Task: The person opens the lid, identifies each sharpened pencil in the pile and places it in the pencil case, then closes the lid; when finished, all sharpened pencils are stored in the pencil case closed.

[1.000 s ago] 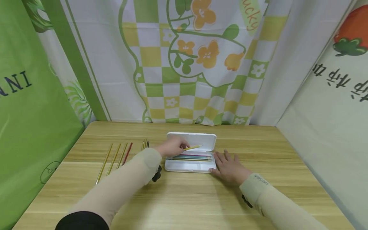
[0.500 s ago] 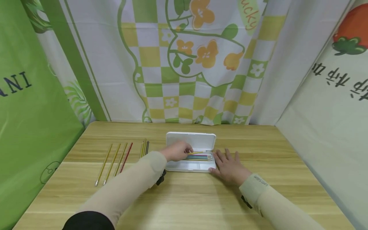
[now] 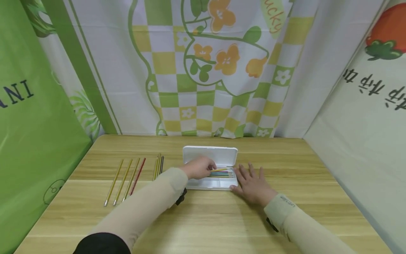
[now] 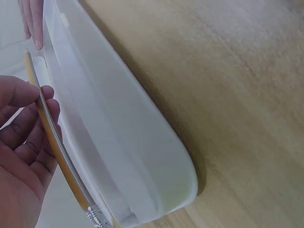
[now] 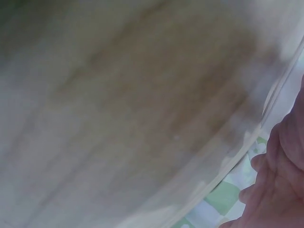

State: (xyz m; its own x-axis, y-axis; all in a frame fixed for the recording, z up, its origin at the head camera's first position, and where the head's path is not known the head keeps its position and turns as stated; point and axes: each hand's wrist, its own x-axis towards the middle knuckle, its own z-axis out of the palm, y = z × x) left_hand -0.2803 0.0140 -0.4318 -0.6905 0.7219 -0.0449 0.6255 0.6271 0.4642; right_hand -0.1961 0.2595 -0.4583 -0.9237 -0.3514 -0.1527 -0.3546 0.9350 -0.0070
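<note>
My left hand (image 3: 200, 167) pinches a yellow pencil (image 4: 59, 147) between thumb and fingers over an open white pencil case (image 3: 222, 183). In the left wrist view the pencil's silver ferrule (image 4: 97, 216) points toward the near end of the case. Several coloured pencils (image 3: 223, 174) lie side by side inside the case, partly covered by the left hand. The raised lid (image 3: 222, 155) leans back behind it. My right hand (image 3: 255, 185) lies with fingers spread at the case's right end, its thumb by the front corner.
On the wooden table (image 3: 241, 225), several yellow pencils (image 3: 114, 181) and a red pencil (image 3: 137, 176) lie in a spaced row at left. A tighter group of yellow and dark pencils (image 3: 158, 165) lies closer to the case. A patterned curtain (image 3: 206, 98) hangs behind.
My left hand has moved right and slightly down with the yellow pencil, from in front of the lid to just over the pencils in the case. The right hand stays in place.
</note>
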